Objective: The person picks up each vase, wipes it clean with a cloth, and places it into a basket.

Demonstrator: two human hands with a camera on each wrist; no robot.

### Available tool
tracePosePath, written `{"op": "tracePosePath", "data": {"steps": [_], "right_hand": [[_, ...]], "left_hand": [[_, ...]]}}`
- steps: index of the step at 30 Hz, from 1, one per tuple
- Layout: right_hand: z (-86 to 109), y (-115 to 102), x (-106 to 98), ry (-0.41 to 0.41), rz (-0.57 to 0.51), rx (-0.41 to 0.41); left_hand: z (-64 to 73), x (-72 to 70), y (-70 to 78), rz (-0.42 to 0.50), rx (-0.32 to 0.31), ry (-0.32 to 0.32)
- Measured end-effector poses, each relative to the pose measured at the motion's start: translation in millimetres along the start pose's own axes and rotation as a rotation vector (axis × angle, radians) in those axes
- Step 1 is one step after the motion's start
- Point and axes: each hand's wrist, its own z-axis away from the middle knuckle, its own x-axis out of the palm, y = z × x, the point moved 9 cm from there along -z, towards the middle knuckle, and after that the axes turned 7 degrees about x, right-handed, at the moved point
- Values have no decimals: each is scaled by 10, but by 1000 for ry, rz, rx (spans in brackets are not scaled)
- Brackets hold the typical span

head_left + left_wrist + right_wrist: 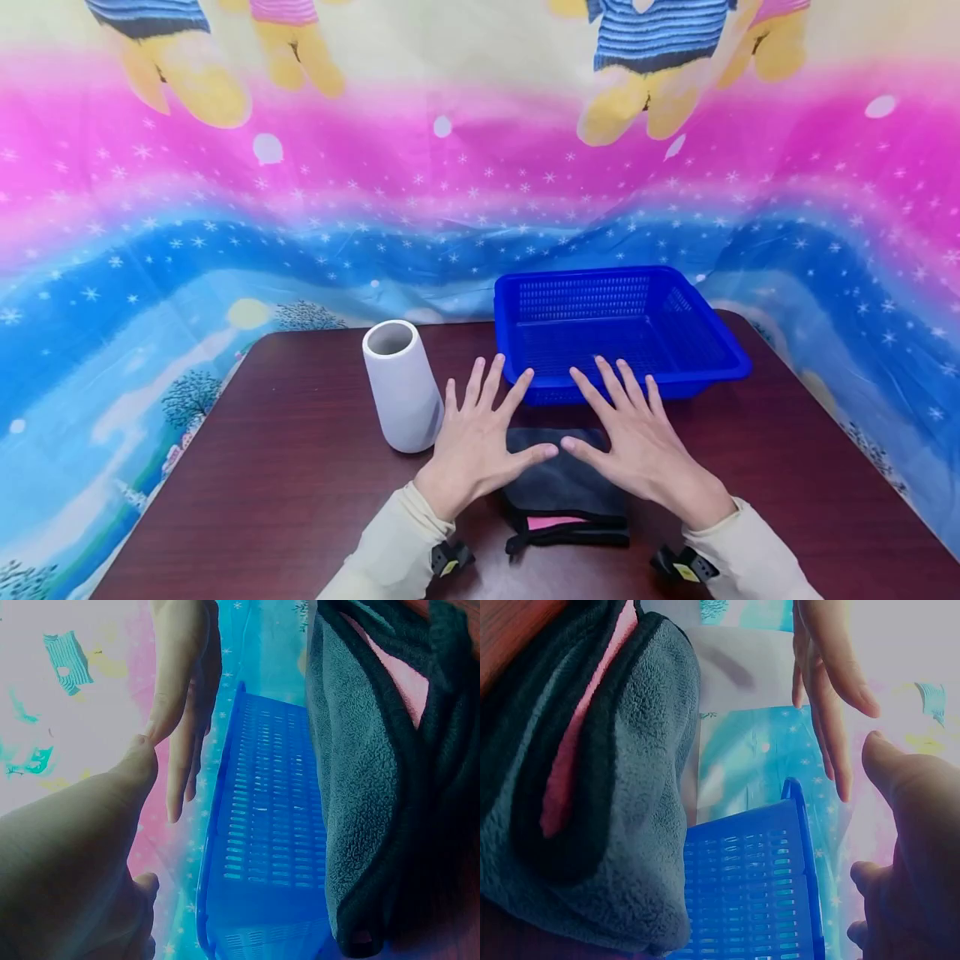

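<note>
Both hands hover with fingers spread over a folded dark grey cloth point(562, 487), which has black edging and shows a strip of pink between its layers. My left hand point(480, 442) is on the cloth's left side, beside a white tapered vase point(405, 392). My right hand point(637, 442) is on its right, the two thumbs pointing at each other with a small gap in the head view. Neither hand holds anything. The wrist views show the fuzzy cloth point(360, 765) lying below the hands, its pink layer point(574, 757) peeking out.
A blue plastic basket point(697, 367) with slotted walls stands behind the cloth at the back right of the dark reddish-brown table point(300, 483). A printed curtain point(360, 158) with snowflakes and cartoon figures hangs around the table's back and sides.
</note>
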Motion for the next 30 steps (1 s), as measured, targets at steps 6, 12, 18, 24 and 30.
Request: {"op": "tracePosePath", "data": {"steps": [6, 12, 18, 24, 30], "right_hand": [[0, -20, 5, 3, 10, -2], [3, -57, 13, -5, 8, -5], [7, -81, 28, -14, -1, -6], [17, -77, 30, -20, -14, -11], [29, -95, 26, -18, -12, -30]], "left_hand": [[8, -1, 22, 9, 8, 3], [11, -6, 27, -2, 11, 12], [16, 11, 12, -33, 7, 13], [33, 27, -3, -77, 19, 7], [60, 12, -31, -96, 20, 8]]}}
